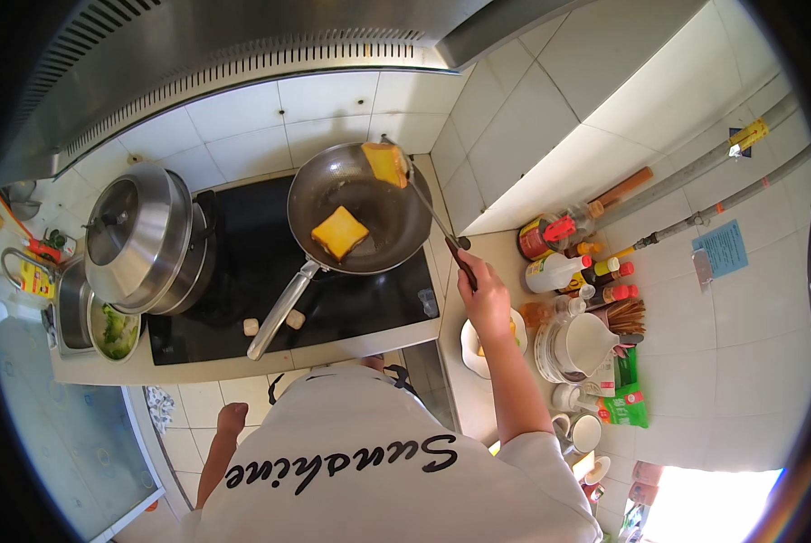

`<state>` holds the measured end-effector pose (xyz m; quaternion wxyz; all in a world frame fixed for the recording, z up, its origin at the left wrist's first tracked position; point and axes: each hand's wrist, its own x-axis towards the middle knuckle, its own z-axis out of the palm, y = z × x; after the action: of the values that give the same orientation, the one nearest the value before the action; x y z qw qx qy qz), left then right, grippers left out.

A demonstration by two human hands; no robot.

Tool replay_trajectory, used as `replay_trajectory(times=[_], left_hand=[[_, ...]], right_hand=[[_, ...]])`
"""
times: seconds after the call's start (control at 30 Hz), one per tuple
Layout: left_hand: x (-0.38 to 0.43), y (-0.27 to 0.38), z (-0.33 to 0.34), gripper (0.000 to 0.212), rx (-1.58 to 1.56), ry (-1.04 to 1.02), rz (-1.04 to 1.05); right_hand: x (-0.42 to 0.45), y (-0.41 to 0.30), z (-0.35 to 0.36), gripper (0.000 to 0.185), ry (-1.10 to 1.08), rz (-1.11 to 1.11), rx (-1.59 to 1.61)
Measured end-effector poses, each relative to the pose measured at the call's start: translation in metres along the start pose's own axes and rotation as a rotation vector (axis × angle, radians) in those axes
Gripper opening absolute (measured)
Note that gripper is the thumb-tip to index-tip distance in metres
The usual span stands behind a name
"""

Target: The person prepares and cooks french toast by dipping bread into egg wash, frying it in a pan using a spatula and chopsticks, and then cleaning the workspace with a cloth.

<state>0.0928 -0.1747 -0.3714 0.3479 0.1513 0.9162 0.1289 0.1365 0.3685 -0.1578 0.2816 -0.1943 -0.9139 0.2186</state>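
Observation:
My right hand (485,298) grips the dark handle of a metal spatula (432,207), which reaches over the right rim of a wok (385,251). A golden slice of bread (385,164) rests tilted against the spatula's head, above the wok's far right side. A second golden slice of bread (339,233) lies in the wok, left of its middle. The wok's metal handle (284,309) points toward me. My left hand (232,417) hangs low at my side, away from the cooktop; its fingers are not clearly visible.
A lidded steamer pot (141,241) stands on the left of the black cooktop (351,315), beside a bowl of greens (115,332). Beneath my right forearm is a white dish (472,343) with food. Bottles (554,271) and stacked bowls (582,343) line the right counter. A range hood (242,41) overhangs the back.

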Motion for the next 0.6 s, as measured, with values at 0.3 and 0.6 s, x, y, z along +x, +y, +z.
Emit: replay_trajectory(times=[0.3,0.6], left_hand=[[-0.008,-0.020,0.029,0.032,-0.266,0.049,-0.040],[-0.002,-0.073,0.095,0.034,-0.646,-0.017,-0.349]], right_hand=[[-0.018,-0.019,-0.022,0.031,-0.170,-0.016,-0.205],[-0.028,-0.045,-0.056,0.027,-0.269,0.064,0.045]])
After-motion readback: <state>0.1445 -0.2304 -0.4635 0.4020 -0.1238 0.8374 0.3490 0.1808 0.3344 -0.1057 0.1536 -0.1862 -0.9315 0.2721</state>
